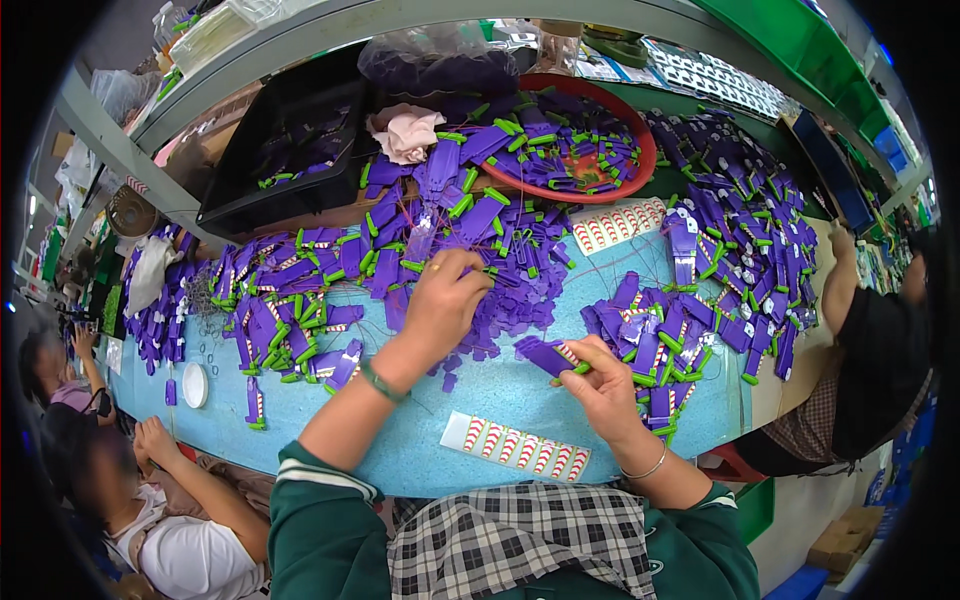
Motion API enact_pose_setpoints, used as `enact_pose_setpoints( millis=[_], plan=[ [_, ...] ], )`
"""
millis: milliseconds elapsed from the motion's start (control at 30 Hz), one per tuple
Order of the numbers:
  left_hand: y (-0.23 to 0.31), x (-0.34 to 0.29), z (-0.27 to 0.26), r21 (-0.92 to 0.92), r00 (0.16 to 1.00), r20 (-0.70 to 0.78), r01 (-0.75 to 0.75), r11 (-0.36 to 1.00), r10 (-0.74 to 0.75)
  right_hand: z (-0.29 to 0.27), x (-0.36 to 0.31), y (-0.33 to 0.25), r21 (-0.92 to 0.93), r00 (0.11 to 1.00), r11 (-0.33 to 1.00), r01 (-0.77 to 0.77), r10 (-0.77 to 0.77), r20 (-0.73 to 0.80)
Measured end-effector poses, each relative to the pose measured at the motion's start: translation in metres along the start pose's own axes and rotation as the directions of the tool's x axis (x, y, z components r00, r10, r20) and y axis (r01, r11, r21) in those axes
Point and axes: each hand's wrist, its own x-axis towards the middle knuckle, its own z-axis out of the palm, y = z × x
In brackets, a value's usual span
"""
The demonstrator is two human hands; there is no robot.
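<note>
My right hand (604, 394) grips a flat purple plastic part (541, 354) with a green end, between thumb and fingers. A strip of red-and-white chevron sticker shows on that part beside my fingers. Over the heap of small purple pieces (512, 305) in the middle, my left hand (446, 304) is closed with its fingertips together. What it pinches, if anything, I cannot make out. A sheet of chevron stickers (515, 447) lies on the blue table (420, 440) in front of me, between my forearms.
Piles of purple-and-green parts lie left (285, 325) and right (745, 235). Behind stand a black bin (225, 190) and a red basin (648, 150) of parts. A second sticker sheet (620, 225) and a white lid (195, 385) lie on the table. Other people work at both sides.
</note>
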Motion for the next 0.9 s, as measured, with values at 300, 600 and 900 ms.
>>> enact_pose_setpoints(
  millis=[300,600,900],
  plan=[
    [0.08,-0.075,-0.019,-0.89,0.689,0.339,0.455,0.018,-0.641,0.021,-0.004,-0.012,-0.537,0.96,0.798,0.273,-0.257,0.107],
    [0.103,-0.1,-0.023,-0.715,0.716,0.56,0.672,0.192,-0.417,-0.003,-0.001,-0.034,-0.555,0.812,0.811,0.185,0.191,0.551],
    [0.107,-0.095,-0.022,-0.821,0.719,0.511,0.571,-0.019,-0.471,0.024,-0.012,-0.016,-0.264,0.9,0.961,0.078,0.046,0.433]
  ],
)
